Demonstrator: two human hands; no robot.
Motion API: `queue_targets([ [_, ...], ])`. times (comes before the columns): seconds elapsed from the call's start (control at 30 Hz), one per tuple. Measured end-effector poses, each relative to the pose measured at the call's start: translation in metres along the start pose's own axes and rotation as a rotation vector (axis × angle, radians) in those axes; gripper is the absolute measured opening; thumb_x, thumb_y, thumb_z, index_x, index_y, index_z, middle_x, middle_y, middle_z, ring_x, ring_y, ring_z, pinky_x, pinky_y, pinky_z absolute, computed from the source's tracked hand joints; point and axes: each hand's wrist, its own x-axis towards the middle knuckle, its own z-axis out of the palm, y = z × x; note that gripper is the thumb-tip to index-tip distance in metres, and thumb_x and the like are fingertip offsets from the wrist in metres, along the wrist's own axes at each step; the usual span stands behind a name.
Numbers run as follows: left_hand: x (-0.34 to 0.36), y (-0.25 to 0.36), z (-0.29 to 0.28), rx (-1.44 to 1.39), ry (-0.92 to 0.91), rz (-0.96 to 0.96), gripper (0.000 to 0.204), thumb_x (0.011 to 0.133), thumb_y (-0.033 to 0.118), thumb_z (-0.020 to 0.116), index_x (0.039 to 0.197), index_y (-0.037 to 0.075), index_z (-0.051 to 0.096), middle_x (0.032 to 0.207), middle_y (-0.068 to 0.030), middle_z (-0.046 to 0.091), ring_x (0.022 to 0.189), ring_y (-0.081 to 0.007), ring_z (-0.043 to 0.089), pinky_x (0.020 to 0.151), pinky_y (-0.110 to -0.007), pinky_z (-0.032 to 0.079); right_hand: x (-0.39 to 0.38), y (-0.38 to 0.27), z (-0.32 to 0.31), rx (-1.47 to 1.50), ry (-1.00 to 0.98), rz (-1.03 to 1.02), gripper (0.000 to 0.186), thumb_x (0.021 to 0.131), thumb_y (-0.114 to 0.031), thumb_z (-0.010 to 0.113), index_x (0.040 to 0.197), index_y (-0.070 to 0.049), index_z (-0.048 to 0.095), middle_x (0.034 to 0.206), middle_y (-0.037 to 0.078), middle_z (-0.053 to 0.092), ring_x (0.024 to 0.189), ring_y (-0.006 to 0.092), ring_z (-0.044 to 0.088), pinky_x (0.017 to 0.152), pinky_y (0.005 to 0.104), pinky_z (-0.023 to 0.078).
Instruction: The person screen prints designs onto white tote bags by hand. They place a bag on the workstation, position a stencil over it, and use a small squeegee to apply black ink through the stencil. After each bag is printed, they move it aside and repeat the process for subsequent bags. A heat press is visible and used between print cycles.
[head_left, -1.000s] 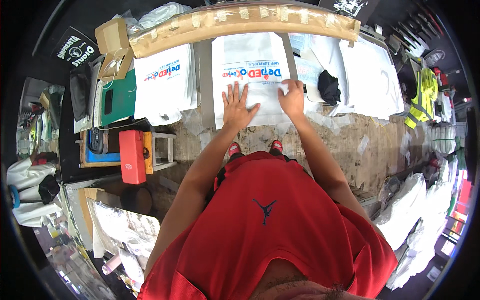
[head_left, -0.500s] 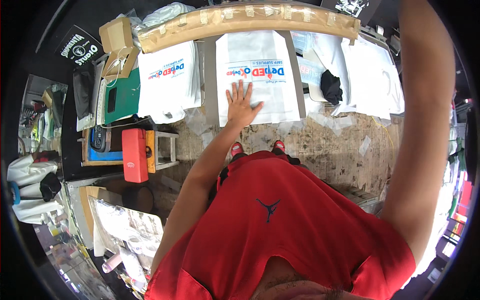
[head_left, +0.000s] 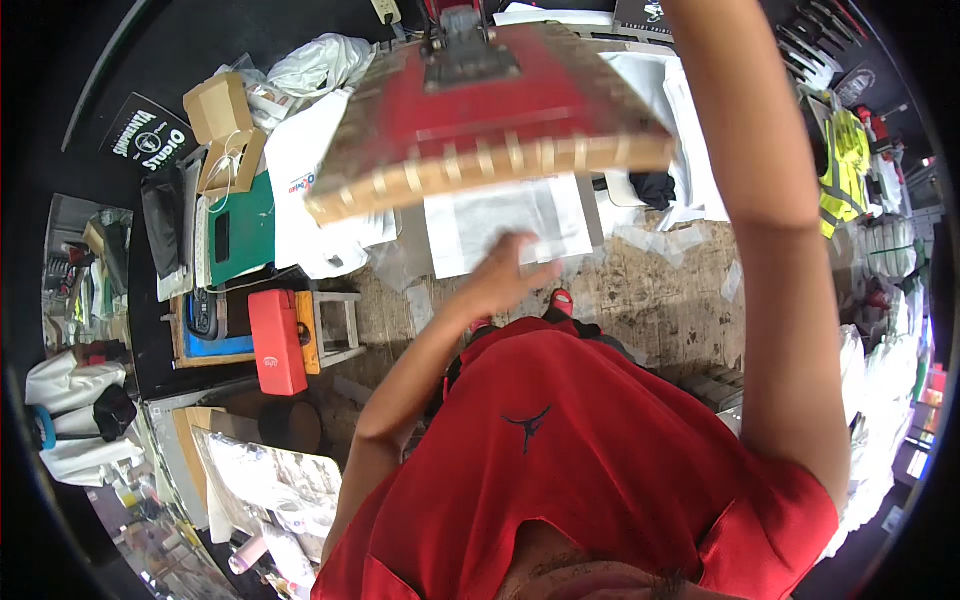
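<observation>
One bare hand is in view: the left hand (head_left: 505,275), blurred, with thumb and fingers parted and nothing seen in its hold. It sits at the near edge of a flat white sheet (head_left: 470,235); whether it touches the sheet cannot be told. The right arm (head_left: 765,150) stretches up past the top edge, so the right hand is out of view, and how far open it is or what it holds cannot be told.

The white sheet lies flat on a grey board (head_left: 592,212) in front of the person, its far part hidden by a wide press (head_left: 500,105). That press is red on top, with a brown, taped front edge, and is somewhat blurred.

To the left, a stack of white printed sheets (head_left: 340,245) is partly covered by the press in this view. Beyond it are a green board (head_left: 250,215) with a dark slot-like shape on it and an open cardboard box (head_left: 215,110) holding a white cord. Lower down, a red case (head_left: 277,345) rests against a small wooden stool (head_left: 345,315).

To the right of the grey board lies a black cloth (head_left: 655,188), and a yellow vest (head_left: 848,165) hangs farther right. The person wears a red shirt (head_left: 600,400) and stands on a worn wooden floor (head_left: 665,315).
</observation>
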Motion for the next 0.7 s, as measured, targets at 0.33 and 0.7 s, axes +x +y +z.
queue_targets([
  [0.33, -0.017, 0.059, -0.119, -0.475, 0.154, 0.544, 0.033, 0.085, 0.016, 0.069, 0.112, -0.002, 0.064, 0.112, -0.0154, 0.067, 0.097, -0.0264, 0.063, 0.087, -0.038, 0.049, -0.285, -0.052, 0.102, 0.417, -0.684, 0.535, 0.032, 0.087, -0.032, 0.065, 0.069, -0.006, 0.068, 0.070, 0.015, 0.064, 0.069, 0.0322, 0.065, 0.064, 0.0447, 0.052],
  [0.7, 0.052, -0.012, -0.065, 0.329, 0.270, 0.444, 0.070, 0.090, 0.046, 0.063, 0.144, 0.005, 0.046, 0.143, -0.0201, 0.048, 0.126, -0.0394, 0.049, 0.105, -0.048, 0.042, -0.337, -0.043, 0.143, 0.473, -0.416, 0.399, 0.029, 0.065, -0.024, 0.070, 0.088, -0.005, 0.069, 0.100, 0.010, 0.063, 0.100, 0.0328, 0.057, 0.092, 0.0422, 0.049],
])
